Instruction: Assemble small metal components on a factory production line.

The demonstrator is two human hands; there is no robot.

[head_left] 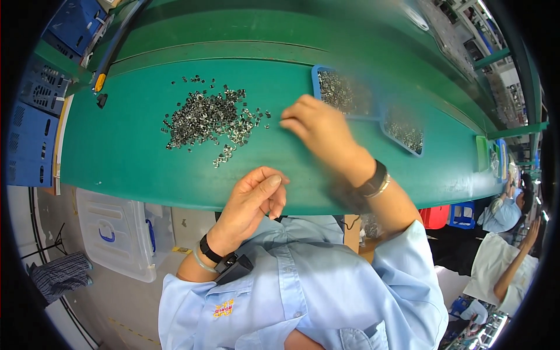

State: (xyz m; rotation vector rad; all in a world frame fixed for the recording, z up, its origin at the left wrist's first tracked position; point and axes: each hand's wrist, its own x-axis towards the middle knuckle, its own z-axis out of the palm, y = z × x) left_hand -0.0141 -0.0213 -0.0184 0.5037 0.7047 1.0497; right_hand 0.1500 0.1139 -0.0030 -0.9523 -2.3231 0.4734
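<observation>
A loose pile of small black and silver metal clips or parts (207, 119) lies on the green table mat, its single pieces too small to name surely. My left hand (254, 195) is at the mat's near edge, closed, with thumb and fingers curled together. Whatever lies between those fingers is hidden. Between the pile and a blue tray (315, 84) my right hand (326, 131) hangs over the mat, slightly blurred. Its fingers are drawn in toward the thumb, and I cannot make out anything in them. Many small metal parts (335, 90) fill the tray.
Right of that tray stands a second blue tray (408, 150) of small silver parts. A yellow-handled cutter (100, 81) lies at the far left edge. Blue crates (32, 143) stand left; a clear lidded box (114, 233) is below the table. Other people (507, 262) sit at the right.
</observation>
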